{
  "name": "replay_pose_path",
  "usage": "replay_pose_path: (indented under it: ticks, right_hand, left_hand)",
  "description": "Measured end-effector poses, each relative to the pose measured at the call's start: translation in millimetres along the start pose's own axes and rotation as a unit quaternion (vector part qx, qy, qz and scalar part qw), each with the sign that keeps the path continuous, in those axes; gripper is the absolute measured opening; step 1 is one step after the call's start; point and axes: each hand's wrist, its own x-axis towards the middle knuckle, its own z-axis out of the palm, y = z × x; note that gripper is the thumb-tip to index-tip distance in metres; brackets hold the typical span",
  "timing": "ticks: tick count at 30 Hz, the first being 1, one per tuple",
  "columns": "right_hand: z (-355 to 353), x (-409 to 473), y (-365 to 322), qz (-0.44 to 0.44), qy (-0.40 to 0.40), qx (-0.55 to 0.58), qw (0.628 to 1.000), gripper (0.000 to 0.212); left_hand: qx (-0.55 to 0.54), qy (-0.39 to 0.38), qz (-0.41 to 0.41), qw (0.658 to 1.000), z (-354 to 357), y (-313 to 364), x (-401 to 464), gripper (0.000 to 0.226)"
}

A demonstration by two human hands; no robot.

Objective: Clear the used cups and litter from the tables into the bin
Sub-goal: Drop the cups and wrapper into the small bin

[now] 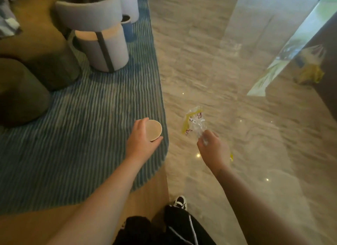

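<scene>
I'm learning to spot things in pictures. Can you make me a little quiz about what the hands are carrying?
1. True or false: the left hand holds a paper cup.
2. What does the right hand pinch: A) a spoon, B) a clear plastic wrapper, C) a book?
3. Fill in: the striped rug is ____ in colour.

Key: 1 true; 2 B; 3 blue.

A lounge or lobby seating area: polished marble-look floor (228, 84) on the right, a striped blue rug (82, 135) on the left, with grey upholstered tub chairs (98, 25) at far left.
</scene>
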Motion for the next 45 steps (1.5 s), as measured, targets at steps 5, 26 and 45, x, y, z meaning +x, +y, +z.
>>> replay_pose_path:
  ticks: [5, 26, 45]
  right_hand:
    - [-8.5, 152.4, -1.6, -0.007, -0.013, 0.018, 1.0, 0.01]
    - [129.3, 862.0, -124.5, -0.115, -0.085, -0.008, 0.99, 0.012]
    - [296.0, 1495.8, -254.8, -0.247, -0.159, 0.007, 0.956, 0.011]
  left_hand:
    - [-0.001, 0.016, -0.016, 1.0, 33.8, 37.7, 128.9, 0.073]
    - [0.032, 0.086, -0.111, 0.99, 150.3, 3.3, 779.0, 0.074]
    - [0.025, 0.154, -0.208, 0.966, 259.5, -63.5, 1363.0, 0.074]
